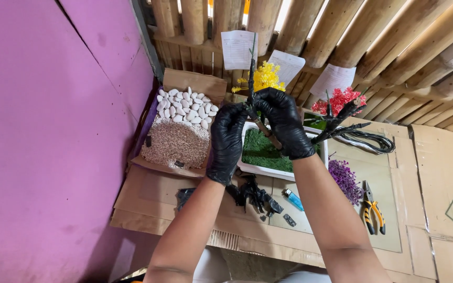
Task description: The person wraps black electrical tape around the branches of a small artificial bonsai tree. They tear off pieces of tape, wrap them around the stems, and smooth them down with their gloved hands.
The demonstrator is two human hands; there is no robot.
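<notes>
Head view. Pink wall (43,115) on the left, a slatted fence of round timber poles (342,36) behind, three paper sheets (238,49) pinned to it. The work surface is flattened cardboard (148,202), with a glass pane (378,173) laid over the right part.

Both hands wear black gloves. The left hand (228,137) has its fingertips pinched together on a dark, tape-wrapped branch stem (251,78) that stands nearly upright. The right hand (284,121) is curled around the same stem just beside the left, thumb and fingers pressed on it. The stem rises in front of the yellow flower sprig (265,77), and its lower end slants down over a white tray (247,166) lined with green turf.

Step in hand, as I judge it: wrapping or shaping the stem between the two hands (whether tape is being pulled I cannot tell). The next move would call for a firm grip below while the fingers work upward.

Count: one open box (195,83) of white pebbles over brown gravel; one red sprig (338,100); one purple sprig (343,178); one second dark branch (342,124); one coil of black wire (369,140); one blue lighter (293,199); one pair of orange-handled pliers (372,208); a heap of black scraps (252,194).
</notes>
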